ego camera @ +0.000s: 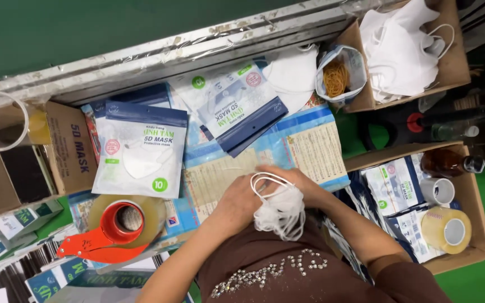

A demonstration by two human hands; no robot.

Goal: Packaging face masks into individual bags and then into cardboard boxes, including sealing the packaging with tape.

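Both of my hands hold a small stack of white face masks (279, 210) with ear loops close to my chest. My left hand (236, 203) grips the stack from the left. On the right side, my right hand (296, 178) closes over its top. Just beyond the hands lies a printed blue and cream sheet (304, 148) on the bench. A sealed mask pouch (140, 151) with a blue top lies to the left, and an empty pouch (237, 106) lies further back.
A red tape dispenser with a clear tape roll (120, 224) sits at the left front. A cardboard box of loose white masks (405, 50) stands at the back right beside a bag of rubber bands (337, 76). Another box (470, 196) at right holds pouches, tape rolls and a brown bottle.
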